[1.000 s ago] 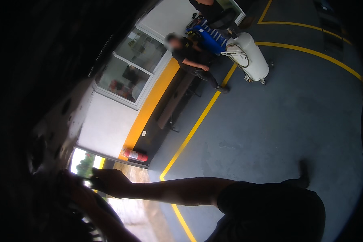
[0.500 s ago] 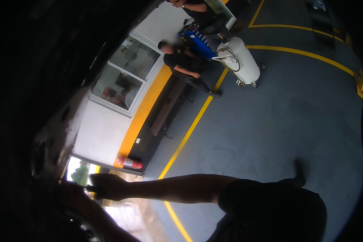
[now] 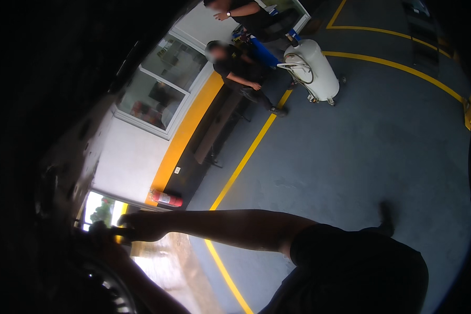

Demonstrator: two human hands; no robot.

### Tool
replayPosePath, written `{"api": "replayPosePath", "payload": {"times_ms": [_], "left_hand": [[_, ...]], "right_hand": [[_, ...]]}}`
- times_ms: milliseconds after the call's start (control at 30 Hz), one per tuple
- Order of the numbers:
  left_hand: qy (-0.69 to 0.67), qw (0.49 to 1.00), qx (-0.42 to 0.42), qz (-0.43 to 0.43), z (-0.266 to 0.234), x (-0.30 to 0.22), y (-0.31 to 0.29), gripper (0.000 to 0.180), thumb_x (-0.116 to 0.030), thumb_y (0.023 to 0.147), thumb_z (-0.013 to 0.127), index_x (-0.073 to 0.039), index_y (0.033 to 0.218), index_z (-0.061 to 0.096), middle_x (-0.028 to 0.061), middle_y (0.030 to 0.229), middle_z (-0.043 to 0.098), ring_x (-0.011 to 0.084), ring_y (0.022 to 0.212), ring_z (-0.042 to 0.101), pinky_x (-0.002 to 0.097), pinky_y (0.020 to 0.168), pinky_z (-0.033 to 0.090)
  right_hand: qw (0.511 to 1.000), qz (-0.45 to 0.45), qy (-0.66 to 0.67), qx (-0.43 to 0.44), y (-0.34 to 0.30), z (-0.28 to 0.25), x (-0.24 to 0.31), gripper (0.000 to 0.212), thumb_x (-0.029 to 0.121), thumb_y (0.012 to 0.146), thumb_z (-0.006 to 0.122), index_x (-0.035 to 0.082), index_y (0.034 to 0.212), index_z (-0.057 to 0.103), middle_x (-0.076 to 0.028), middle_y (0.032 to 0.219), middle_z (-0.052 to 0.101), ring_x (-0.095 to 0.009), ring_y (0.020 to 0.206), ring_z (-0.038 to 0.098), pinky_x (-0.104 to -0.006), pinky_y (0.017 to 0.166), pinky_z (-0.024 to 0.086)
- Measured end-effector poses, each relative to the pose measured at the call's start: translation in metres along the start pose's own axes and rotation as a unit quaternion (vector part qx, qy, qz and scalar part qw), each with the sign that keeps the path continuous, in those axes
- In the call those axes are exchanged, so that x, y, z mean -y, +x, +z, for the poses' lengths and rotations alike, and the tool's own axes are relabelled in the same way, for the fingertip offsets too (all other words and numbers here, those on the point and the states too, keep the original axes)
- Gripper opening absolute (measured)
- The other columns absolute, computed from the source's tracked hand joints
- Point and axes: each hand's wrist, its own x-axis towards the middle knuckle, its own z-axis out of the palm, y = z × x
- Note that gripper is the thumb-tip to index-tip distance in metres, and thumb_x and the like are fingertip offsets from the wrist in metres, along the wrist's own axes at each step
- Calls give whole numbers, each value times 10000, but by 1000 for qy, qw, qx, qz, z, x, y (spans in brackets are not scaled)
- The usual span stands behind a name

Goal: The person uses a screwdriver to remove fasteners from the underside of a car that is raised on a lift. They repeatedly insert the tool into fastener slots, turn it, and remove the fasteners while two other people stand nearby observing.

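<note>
My right arm reaches in from the lower right, and my right hand (image 3: 144, 226) looks closed at the lower left, seen as a dark silhouette. A short dark piece juts from its fingers; its kind is too dark to make out. Close beside it, my left hand (image 3: 107, 242) comes up from the lower edge, its fingers lost in shadow. Both hands are next to a dark, dirty metal underside (image 3: 57, 183) that fills the left. Under my left forearm, a dark round part with shiny slots, like a wheel (image 3: 112, 290), shows in part.
A white wheeled tank (image 3: 316, 70) with a hose stands on the grey floor (image 3: 340, 157) at the back. Two people, one seated (image 3: 233, 68) on a bench (image 3: 214, 125) and one standing (image 3: 251, 15), are near it. A red fire extinguisher (image 3: 166, 198) hangs on the wall.
Both my hands have moved up slightly, and my right elbow sits higher and a little further right. The standing person's arm has shifted. The view has tilted slightly.
</note>
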Motion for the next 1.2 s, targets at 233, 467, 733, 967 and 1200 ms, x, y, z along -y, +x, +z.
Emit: {"api": "replayPosePath", "payload": {"times_ms": [233,467,733,967,1200], "left_hand": [[-155,986,-8,-61,9,2,-1,215,-102,976,597,-4,1156,660,172,1173,668,342,1155,622,479,1040,479],[-74,995,-56,-32,14,31,-1,277,-185,1028,507,-13,1188,653,183,1242,648,356,1215,595,511,1092,429],[-44,998,-29,-24,19,37,-1,344,-217,1054,442,-24,1255,645,173,1272,645,353,1282,549,499,1148,364],[-61,997,-14,-55,13,39,-8,332,-196,1055,450,-29,1265,646,164,1282,647,330,1267,570,478,1131,393],[-49,995,-44,-69,-1,30,13,260,-123,1031,502,-25,1189,684,149,1176,697,283,1154,649,429,1048,484]], "right_hand": [[997,65,-37,-8,-9,-26,21,407,457,953,626,58,875,611,-119,759,632,-299,721,627,-394,655,484],[981,64,-158,-87,-10,-2,31,354,416,983,585,74,1073,570,-134,928,624,-310,879,632,-412,689,528],[987,-3,137,83,-5,2,0,534,312,926,666,37,1354,504,-190,1150,631,-359,1073,602,-440,952,470],[991,75,-103,-48,-6,5,21,546,325,792,793,76,1225,572,-125,1106,640,-317,1009,629,-427,826,527],[998,1,-57,29,-13,8,22,448,344,985,587,89,1350,532,-146,1101,627,-327,1047,590,-425,968,474]]}}
